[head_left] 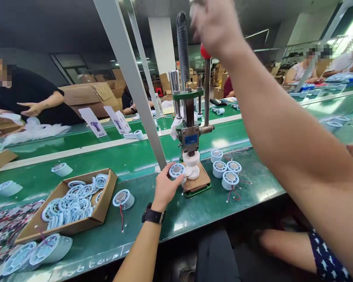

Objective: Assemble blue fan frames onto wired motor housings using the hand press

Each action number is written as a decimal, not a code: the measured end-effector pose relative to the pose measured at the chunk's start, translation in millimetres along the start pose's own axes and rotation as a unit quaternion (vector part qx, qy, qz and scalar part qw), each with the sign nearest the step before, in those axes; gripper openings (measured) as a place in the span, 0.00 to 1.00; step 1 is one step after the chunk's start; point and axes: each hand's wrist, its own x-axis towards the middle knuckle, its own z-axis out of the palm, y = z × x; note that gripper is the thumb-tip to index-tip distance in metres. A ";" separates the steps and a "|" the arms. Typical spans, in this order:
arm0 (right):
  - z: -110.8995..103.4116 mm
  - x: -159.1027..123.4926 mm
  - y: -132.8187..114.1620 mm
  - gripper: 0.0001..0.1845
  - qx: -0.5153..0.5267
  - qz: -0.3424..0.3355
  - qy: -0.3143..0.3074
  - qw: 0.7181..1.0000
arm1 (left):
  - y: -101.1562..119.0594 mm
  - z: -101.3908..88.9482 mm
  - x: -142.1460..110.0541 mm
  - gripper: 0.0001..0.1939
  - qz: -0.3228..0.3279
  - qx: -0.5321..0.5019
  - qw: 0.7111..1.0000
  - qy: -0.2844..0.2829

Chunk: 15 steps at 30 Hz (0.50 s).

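- Currently, the person's left hand (166, 188) is holding a round light-blue part (177, 170) above the bench (259, 182), its grip clamped around the side of it — fingers to the left, thumb to the right.
- That part is hovering just beside the lower white block (191, 172), which is resting on a brown board (202, 181) at the foot of the press (191, 139).
- An upper white block (191, 158) is sitting directly under the ram of the press.
- The right hand (219, 27) is hanging high at the lever's red knob (205, 51), blurring at the fingers — whether its grip is closing on the knob, one cannot tell.
- Four similar parts (230, 179) are standing close together right of the press, some trailing red wires.
- Another wired part (123, 199) is standing alone left of the left hand.
- Further left, a cardboard box (109, 196) is holding a heap of light-blue rings (73, 203).
- Across the bench, a co-worker in black (32, 90) is stretching out an arm.
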 end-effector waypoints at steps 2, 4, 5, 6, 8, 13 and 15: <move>12.3 18.0 12.7 0.17 -0.008 0.046 -0.023 0.999 | 0.4 16.3 18.3 0.26 0.012 -0.032 0.999 -0.025; 19.4 19.2 24.0 0.14 -0.006 0.066 -0.020 0.998 | -3.0 30.0 29.9 0.25 0.022 -0.065 0.996 -0.054; 20.6 16.7 28.9 0.13 0.011 0.073 -0.030 0.997 | -5.5 35.2 33.9 0.25 0.025 -0.080 0.994 -0.068; 21.1 13.8 33.4 0.13 0.033 0.079 -0.044 0.995 | -8.4 39.0 37.1 0.24 0.027 -0.094 0.992 -0.081; 21.9 10.8 41.0 0.15 0.079 0.092 -0.078 0.990 | -14.2 43.1 41.2 0.23 0.031 -0.114 0.987 -0.105; 18.1 21.2 41.9 0.20 0.123 0.110 -0.102 0.981 | -25.3 44.9 37.4 0.26 0.030 -0.117 0.986 -0.113; 2.7 5.7 31.8 0.24 0.124 0.093 -0.087 0.984 | -27.6 46.4 31.5 0.30 0.028 -0.103 0.989 -0.101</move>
